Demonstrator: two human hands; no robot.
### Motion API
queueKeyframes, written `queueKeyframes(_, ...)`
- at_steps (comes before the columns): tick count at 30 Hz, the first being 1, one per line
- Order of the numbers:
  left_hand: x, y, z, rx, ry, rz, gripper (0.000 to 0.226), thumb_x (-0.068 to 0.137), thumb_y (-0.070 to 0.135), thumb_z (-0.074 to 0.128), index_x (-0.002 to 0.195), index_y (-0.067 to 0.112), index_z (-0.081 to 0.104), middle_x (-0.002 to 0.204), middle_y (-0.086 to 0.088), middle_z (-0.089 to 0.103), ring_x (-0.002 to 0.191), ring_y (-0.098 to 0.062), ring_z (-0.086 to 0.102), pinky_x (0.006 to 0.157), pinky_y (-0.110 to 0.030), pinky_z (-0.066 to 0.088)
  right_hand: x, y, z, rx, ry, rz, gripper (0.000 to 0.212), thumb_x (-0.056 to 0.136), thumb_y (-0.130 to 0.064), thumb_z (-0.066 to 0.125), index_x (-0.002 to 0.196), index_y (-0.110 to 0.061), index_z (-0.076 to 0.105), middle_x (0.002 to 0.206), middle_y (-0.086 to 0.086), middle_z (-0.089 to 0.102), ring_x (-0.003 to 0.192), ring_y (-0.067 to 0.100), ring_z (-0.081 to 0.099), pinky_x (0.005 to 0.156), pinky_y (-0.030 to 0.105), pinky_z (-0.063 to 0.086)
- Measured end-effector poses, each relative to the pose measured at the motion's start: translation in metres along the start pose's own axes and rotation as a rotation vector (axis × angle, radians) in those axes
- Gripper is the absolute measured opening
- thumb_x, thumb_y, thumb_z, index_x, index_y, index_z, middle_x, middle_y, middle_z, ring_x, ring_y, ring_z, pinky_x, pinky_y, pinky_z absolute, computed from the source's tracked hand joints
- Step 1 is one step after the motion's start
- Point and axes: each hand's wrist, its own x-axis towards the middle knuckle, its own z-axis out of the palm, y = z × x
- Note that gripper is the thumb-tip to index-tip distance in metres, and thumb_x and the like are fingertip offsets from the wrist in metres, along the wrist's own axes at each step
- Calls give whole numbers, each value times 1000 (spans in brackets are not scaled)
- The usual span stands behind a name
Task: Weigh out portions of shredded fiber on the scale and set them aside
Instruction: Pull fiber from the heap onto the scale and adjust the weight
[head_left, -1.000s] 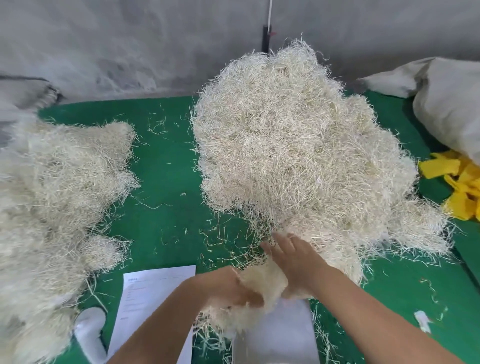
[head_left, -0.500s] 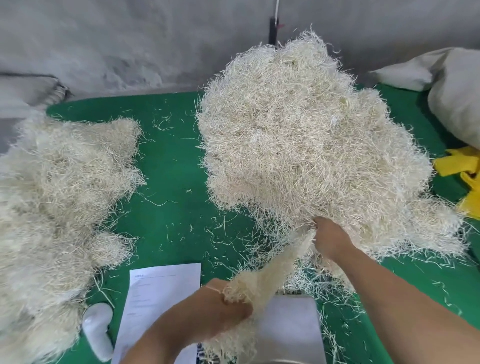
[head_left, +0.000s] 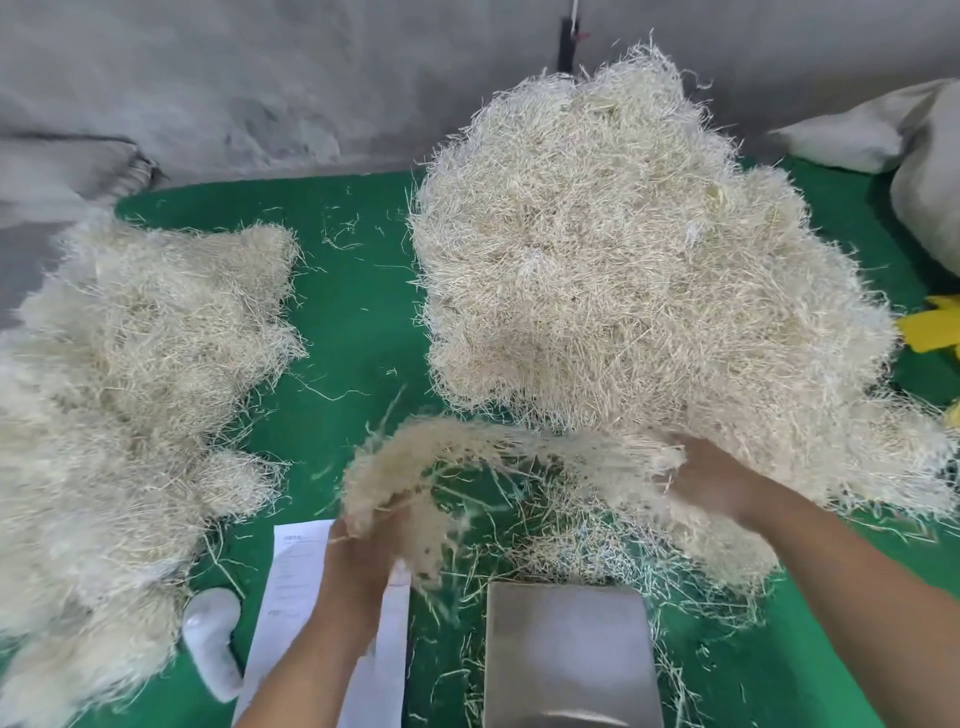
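Observation:
A big heap of pale shredded fiber (head_left: 623, 260) rises on the green table (head_left: 358, 291) at centre right. A long tuft of fiber (head_left: 493, 452) arches between my hands, blurred by motion. My left hand (head_left: 363, 551) grips its left end above the white paper. My right hand (head_left: 711, 478) grips its right end at the foot of the big heap. The scale's bare steel platform (head_left: 569, 649) lies below the tuft, near the bottom edge. A second mass of fiber (head_left: 130, 405) covers the table's left side.
A white printed sheet (head_left: 291, 597) lies left of the scale, with a white rounded object (head_left: 210, 639) beside it. Grey sacks (head_left: 914, 156) and yellow pieces (head_left: 935, 322) sit at the right edge. Loose strands litter the table. A grey wall stands behind.
My hands have drawn apart, stretching the tuft out from the big heap into a wide arch. The left hand rose and moved left; the right hand stayed at the heap's foot.

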Motion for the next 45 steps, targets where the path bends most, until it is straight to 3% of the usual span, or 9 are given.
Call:
queueKeyframes(5,11,6,14,-135,-78,73,52,91,-1,59,124,38,52,141,-23,55,128,-39,57,104,-38,54,-32,-3,31,-422,-77,-42,74,96,-71,47,156,-30,38,157,2,47,137,25,52,120,48,32)
queueKeyframes(10,13,28,47,-799,-318,-169,42,79,40,80,118,24,74,122,-14,70,117,-35,67,90,-39,59,-58,-25,65,-582,151,-304,21,99,-49,49,95,-32,60,84,-12,62,81,3,55,114,51,27)
queueKeyframes(16,15,36,73,-980,-296,-225,48,79,45,77,118,18,76,111,-16,77,103,-35,75,75,-45,63,-81,-45,73,-428,212,-440,10,99,-37,52,103,-33,60,92,-16,64,92,11,61,112,40,27)
queueKeyframes(21,4,39,90,-469,-464,-206,25,82,28,74,105,17,77,120,-22,72,114,-41,69,100,-59,53,-91,-53,68,-235,137,-502,12,94,-32,61,106,-32,60,90,-14,63,89,12,58,105,41,39)
queueKeyframes(24,-7,34,93,4,-826,1,27,75,28,76,101,22,71,93,10,78,88,-2,73,76,-20,59,-92,-55,64,-90,110,-508,22,95,-15,59,110,-28,67,102,-3,67,100,16,60,95,41,47)
queueKeyframes(28,3,26,85,371,-1012,52,46,89,14,76,114,47,57,97,28,74,92,6,71,76,-14,56,-85,-40,51,21,171,-519,24,101,-18,58,112,-39,62,97,-5,66,62,-3,54,62,23,41)
queueKeyframes(35,37,16,48,825,-687,269,29,84,36,79,95,58,63,77,51,58,71,24,60,58,-6,46,-58,-9,17,-469,315,-623,33,96,-11,64,124,-27,69,87,-15,69,75,0,62,97,42,52)
queueKeyframes(40,80,-13,-10,649,-293,109,7,97,26,67,93,21,67,64,9,64,40,-1,52,48,-23,46,-38,36,-24,-344,592,-263,14,100,-9,58,112,-8,65,63,-4,60,50,14,56,48,27,38)
queueKeyframes(45,64,-26,2,317,-121,-80,68,84,44,73,125,-7,53,66,-1,57,42,-6,43,39,-23,37,-37,37,-15,-410,182,-5,54,101,-39,60,146,-12,46,139,17,51,113,32,63,94,46,57)
